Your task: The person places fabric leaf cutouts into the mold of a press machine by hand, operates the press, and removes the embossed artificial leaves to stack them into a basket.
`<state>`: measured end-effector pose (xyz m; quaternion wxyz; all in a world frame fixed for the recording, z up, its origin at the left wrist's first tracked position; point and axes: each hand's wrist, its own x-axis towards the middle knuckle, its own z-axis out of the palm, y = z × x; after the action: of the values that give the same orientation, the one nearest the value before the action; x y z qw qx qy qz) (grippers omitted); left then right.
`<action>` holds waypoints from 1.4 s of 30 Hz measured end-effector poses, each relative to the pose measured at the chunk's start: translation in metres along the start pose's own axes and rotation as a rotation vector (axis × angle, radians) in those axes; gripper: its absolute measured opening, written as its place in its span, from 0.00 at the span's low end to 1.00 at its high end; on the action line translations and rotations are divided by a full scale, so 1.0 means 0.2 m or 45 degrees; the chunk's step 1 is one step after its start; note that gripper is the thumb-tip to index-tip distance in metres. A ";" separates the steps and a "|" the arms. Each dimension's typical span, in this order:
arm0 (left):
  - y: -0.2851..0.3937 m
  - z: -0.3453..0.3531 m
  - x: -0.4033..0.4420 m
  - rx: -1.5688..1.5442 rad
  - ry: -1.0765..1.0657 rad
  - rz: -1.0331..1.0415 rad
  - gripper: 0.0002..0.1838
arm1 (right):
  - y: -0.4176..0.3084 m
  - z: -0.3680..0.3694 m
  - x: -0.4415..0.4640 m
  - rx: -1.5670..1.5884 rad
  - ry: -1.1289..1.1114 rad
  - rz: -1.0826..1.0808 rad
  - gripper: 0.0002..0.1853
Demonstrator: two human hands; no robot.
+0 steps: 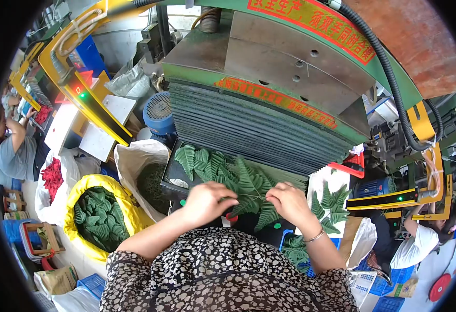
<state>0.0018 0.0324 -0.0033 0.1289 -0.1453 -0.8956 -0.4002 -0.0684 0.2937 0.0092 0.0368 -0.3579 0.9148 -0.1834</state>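
Observation:
A green artificial fern spray is spread between my hands, in front of the press. My right hand pinches its thin stem from the right side. My left hand is closed at the spray's left edge, fingertips together; what lies between them is too small to make out. More green leaves lie flat on the dark press bed behind my left hand. Another leaf spray rests on a white surface beyond my right wrist.
The press's stacked plates hang just above the bed. Yellow sensor bars flank it. A yellow-rimmed sack of leaves and a white sack stand left. Co-workers sit at both sides. A blue basket is beneath my right forearm.

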 end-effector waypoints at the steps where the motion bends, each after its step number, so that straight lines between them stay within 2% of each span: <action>1: 0.04 0.03 0.03 -0.023 -0.038 0.110 0.11 | -0.03 -0.03 0.00 -0.008 -0.001 -0.009 0.01; 6: 0.08 0.19 0.07 0.057 -0.139 0.386 0.09 | -0.17 -0.04 -0.01 -0.048 0.009 0.000 0.02; 9: 0.11 0.19 0.07 -0.501 0.023 -0.261 0.05 | -0.18 -0.08 -0.12 -0.002 0.006 0.128 0.02; 11: 0.02 0.06 0.07 -0.728 0.375 -0.696 0.06 | -0.15 -0.15 -0.27 0.103 0.008 0.327 0.01; 12: -0.06 -0.05 0.06 -0.686 0.515 -0.738 0.08 | -0.09 -0.15 -0.39 0.082 0.029 0.390 0.01; 13: -0.15 -0.15 0.03 -0.496 0.567 -0.802 0.09 | 0.02 -0.13 -0.54 0.242 0.122 0.532 0.01; 14: -0.33 -0.21 -0.06 -0.338 0.583 -0.850 0.12 | 0.14 -0.11 -0.68 0.405 0.217 0.654 0.01; 16: -0.46 -0.31 -0.17 0.110 0.573 -0.818 0.14 | 0.31 -0.06 -0.93 0.508 0.543 1.051 0.03; 17: -0.58 -0.33 -0.27 0.307 0.577 -0.789 0.15 | 0.42 -0.03 -1.04 0.506 0.551 1.077 0.03; 19: -0.97 -0.33 -0.50 0.317 0.615 -0.699 0.15 | 0.56 0.02 -1.13 0.698 0.963 1.334 0.05; 22: -1.32 -0.33 -0.70 0.448 0.621 -0.800 0.15 | 0.80 0.22 -1.11 0.654 1.129 1.426 0.07; 23: -1.33 -0.34 -0.70 0.518 0.632 -0.854 0.15 | 0.84 0.27 -1.07 0.656 1.131 1.424 0.07; 25: -1.25 -0.38 -0.68 0.500 0.566 -0.925 0.15 | 0.88 0.36 -1.00 0.620 0.978 1.661 0.08; 27: -1.14 -0.44 -0.62 0.464 0.415 -1.064 0.13 | 0.87 0.37 -0.98 0.626 0.982 1.669 0.08; 30: -1.15 -0.45 -0.62 0.313 0.575 -1.007 0.13 | 0.83 0.38 -0.97 0.639 0.980 1.679 0.09; 31: -1.15 -0.49 -0.63 0.245 0.662 -0.979 0.13 | 0.80 0.37 -0.97 0.428 1.013 1.549 0.09; 33: -0.89 -0.49 -0.47 0.095 0.601 -1.071 0.15 | 0.72 0.34 -0.87 0.049 1.048 1.237 0.08; 34: -0.87 -0.42 -0.44 -0.088 0.662 -1.042 0.21 | 0.67 0.33 -0.77 0.089 1.018 1.194 0.08; 35: -0.60 -0.39 -0.29 -0.127 0.593 -0.968 0.26 | 0.57 0.31 -0.63 0.455 0.977 1.050 0.07; 36: -0.35 -0.37 -0.15 -0.441 0.480 -1.043 0.28 | 0.44 0.29 -0.48 0.813 0.915 0.900 0.05; 37: -0.34 -0.27 -0.12 -0.592 0.459 -0.993 0.31 | 0.30 0.26 -0.33 1.049 0.802 0.749 0.04; 38: -0.17 -0.25 -0.03 -0.690 0.356 -1.012 0.32 | 0.15 0.23 -0.18 1.268 0.688 0.597 0.02; 40: -0.12 -0.12 0.02 -0.739 0.219 -0.810 0.32 | -0.13 0.15 0.07 1.515 0.459 0.489 0.05; 42: -0.06 -0.04 0.06 -0.976 0.120 -0.818 0.32 | -0.27 0.14 0.22 1.630 0.222 0.398 0.04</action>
<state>-0.0127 0.0206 -0.0035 -0.0231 0.1190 -0.6768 -0.7261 -0.0610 0.2185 0.0062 0.1941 -0.1121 0.6660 -0.7115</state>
